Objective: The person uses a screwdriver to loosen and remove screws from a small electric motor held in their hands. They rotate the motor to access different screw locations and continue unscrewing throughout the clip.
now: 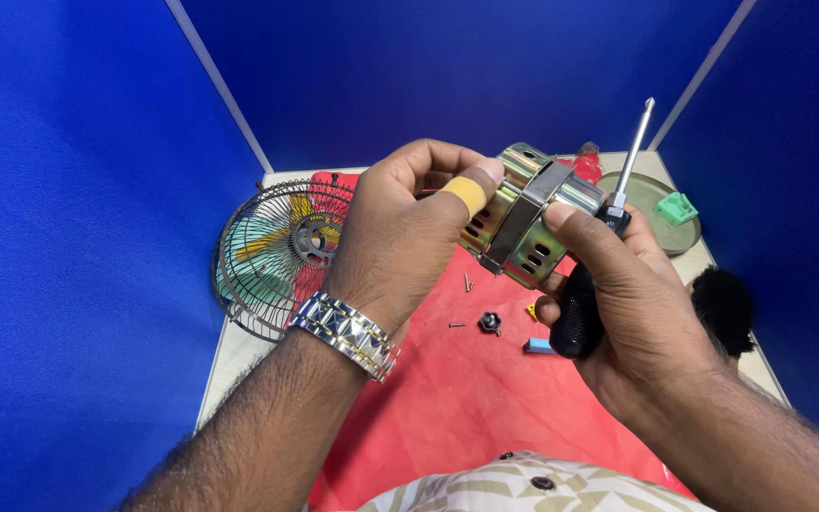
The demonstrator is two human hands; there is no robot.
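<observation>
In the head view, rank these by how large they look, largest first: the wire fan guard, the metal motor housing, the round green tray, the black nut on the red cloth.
1. Wire fan guard
2. Metal motor housing, though it is held nearer the camera
3. Round green tray, partly hidden
4. Black nut

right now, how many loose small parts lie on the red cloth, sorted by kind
thin metal screws: 2
dark round metal nut: 1
small yellow plastic piece: 1, partly hidden by the right hand
small blue plastic block: 1
total: 5 on the red cloth
</observation>
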